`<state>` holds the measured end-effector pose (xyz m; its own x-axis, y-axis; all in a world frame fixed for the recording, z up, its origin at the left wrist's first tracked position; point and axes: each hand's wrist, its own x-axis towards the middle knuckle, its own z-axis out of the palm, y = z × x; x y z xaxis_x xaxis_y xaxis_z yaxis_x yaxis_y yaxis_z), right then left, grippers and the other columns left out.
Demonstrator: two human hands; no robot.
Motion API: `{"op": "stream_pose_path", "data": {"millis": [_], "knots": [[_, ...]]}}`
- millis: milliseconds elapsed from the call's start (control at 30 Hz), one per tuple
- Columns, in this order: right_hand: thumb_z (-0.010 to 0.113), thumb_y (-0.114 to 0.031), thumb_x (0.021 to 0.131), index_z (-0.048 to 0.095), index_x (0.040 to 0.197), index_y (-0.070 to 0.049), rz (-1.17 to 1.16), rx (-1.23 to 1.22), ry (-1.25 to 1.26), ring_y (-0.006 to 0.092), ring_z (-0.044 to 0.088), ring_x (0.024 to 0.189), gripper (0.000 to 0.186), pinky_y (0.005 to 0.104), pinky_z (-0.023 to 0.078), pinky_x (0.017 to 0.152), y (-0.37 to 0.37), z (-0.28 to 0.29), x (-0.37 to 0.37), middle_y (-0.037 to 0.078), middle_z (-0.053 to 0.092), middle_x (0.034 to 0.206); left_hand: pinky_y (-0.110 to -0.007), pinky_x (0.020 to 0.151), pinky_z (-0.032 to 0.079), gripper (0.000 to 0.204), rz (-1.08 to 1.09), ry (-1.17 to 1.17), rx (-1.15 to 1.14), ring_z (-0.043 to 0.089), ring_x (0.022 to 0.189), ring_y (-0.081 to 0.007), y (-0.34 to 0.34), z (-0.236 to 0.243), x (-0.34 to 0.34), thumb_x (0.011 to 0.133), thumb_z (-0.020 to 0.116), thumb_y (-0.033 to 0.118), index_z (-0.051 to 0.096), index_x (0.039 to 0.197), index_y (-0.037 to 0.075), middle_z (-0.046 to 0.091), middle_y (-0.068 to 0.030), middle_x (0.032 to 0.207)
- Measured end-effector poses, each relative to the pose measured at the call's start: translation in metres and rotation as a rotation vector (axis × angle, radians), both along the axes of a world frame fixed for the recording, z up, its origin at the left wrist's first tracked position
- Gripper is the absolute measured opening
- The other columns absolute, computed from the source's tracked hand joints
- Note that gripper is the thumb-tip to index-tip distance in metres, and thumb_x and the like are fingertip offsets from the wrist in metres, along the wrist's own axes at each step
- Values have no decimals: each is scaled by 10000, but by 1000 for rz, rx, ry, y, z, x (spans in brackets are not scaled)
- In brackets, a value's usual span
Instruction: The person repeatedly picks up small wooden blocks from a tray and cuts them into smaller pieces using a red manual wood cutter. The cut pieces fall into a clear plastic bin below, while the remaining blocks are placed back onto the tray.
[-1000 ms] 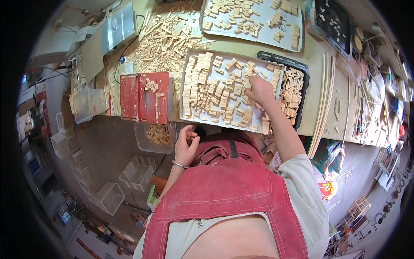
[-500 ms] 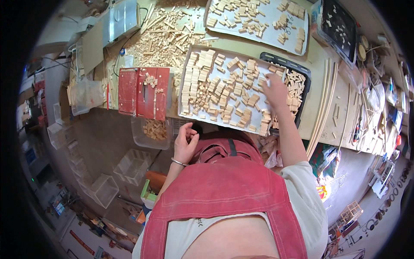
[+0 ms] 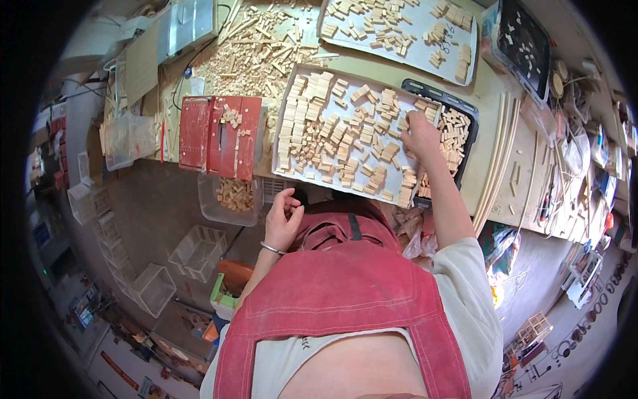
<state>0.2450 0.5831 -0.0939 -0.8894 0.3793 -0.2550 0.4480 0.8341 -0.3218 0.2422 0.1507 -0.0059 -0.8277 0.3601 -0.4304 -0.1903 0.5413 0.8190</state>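
A shallow white tray (image 3: pixel 282 166) holds many small wooden blocks (image 3: pixel 355 133), some in tidy rows at its left side and others in loose clusters. My right hand (image 3: pixel 423 136) reaches over the tray's right part, its fingers bent and drawn together on wooden blocks there; the hand partly covers them. A black crate (image 3: pixel 472 136) full of similar blocks sits against the tray's right side, partly under its edge. In front of the bench, low by my apron, my left hand (image 3: pixel 282 219) hangs loosely curled, thumb apart from the fingers, with nothing in it.
Left of the tray stands a red saw table (image 3: pixel 196 136) with a few blocks on top; a clear bin (image 3: pixel 209 209) of blocks is below. Offcuts (image 3: pixel 259 53) pile up behind. A second tray (image 3: pixel 399 54) lies at the back. Long wooden strips (image 3: pixel 502 156) lie at right.
My right hand has shifted slightly, its fingers now more bent down onto the blocks. My left hand keeps nearly the same place and pose. The whole view has tilted slightly.
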Motion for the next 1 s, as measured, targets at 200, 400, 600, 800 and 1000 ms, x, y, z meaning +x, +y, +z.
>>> {"op": "stream_pose_path", "data": {"millis": [200, 400, 600, 800, 1000], "knots": [[742, -247, 811, 594, 1108, -69, -100, -83, 154, 370, 683, 966, 376, 487, 550, 798, -16, 35, 4, 143, 658, 1086, -320, 823, 565, 446, 23, 14, 22, 666, 884, -157, -11, -3, 5, 981, 720, 89, 569, 1397, 30, 691, -67, 1028], [763, -180, 808, 619, 1031, -79, -32, -323, 333, 320, 660, 849, 284, 428, 541, 733, -120, 90, 3, 110, 639, 964, -323, 833, 564, 382, 47, 128, 87, 685, 906, -169, -12, 8, -9, 968, 716, 66, 609, 1334, 38, 695, -70, 1006], [722, -202, 855, 587, 1086, -62, 207, -411, 341, 394, 706, 647, 302, 512, 562, 594, -279, 114, -31, 179, 686, 739, -393, 739, 519, 343, 84, 614, -104, 634, 811, -263, -64, 48, -81, 870, 732, 19, 647, 1201, 49, 603, -116, 942], [710, -208, 883, 548, 1043, -24, 288, -293, 297, 414, 722, 646, 293, 532, 570, 570, -385, 89, -116, 214, 693, 696, -399, 808, 542, 432, -162, 723, -196, 631, 897, -282, -133, 42, -162, 820, 774, 44, 652, 1233, 84, 590, -110, 1065], [680, -230, 928, 569, 1132, -22, 218, -266, 221, 430, 735, 689, 311, 550, 575, 626, -431, 70, -146, 225, 717, 736, -474, 866, 546, 374, -368, 746, -216, 651, 1002, -358, -149, 18, -208, 804, 789, 99, 684, 1162, 129, 593, -125, 1070]]}}
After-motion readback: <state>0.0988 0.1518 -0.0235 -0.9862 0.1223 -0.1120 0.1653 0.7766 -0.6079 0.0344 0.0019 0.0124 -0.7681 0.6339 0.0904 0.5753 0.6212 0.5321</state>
